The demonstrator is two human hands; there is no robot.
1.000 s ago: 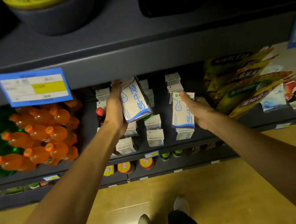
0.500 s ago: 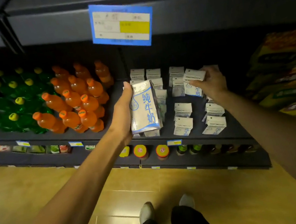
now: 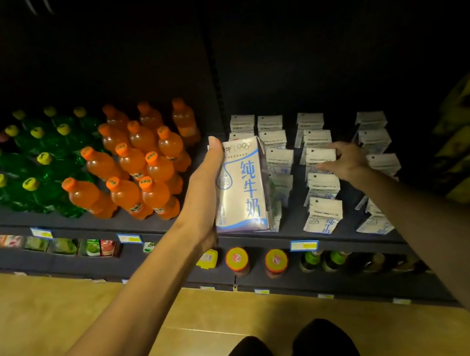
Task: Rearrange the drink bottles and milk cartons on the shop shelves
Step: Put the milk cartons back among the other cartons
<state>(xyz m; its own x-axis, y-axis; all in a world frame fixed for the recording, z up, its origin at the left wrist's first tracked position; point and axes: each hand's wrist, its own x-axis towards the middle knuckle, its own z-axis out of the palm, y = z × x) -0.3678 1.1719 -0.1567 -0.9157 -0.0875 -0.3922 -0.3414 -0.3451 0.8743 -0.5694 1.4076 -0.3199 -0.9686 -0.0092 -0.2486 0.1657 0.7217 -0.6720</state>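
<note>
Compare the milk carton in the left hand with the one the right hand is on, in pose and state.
The held carton is lifted off the shelf in the left hand; the shelf carton stands in its row under the right hand. The held carton shows its printed front with large blue characters; the shelf carton mostly shows its folded white top. Both are white cartons with blue print.

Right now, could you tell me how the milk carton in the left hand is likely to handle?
The milk carton looks like a stiff, flat-sided box, so probably easy to grip without slipping. Tall and narrow, it may tip if nudged. The left hand holds it alone, suggesting modest weight.
</note>
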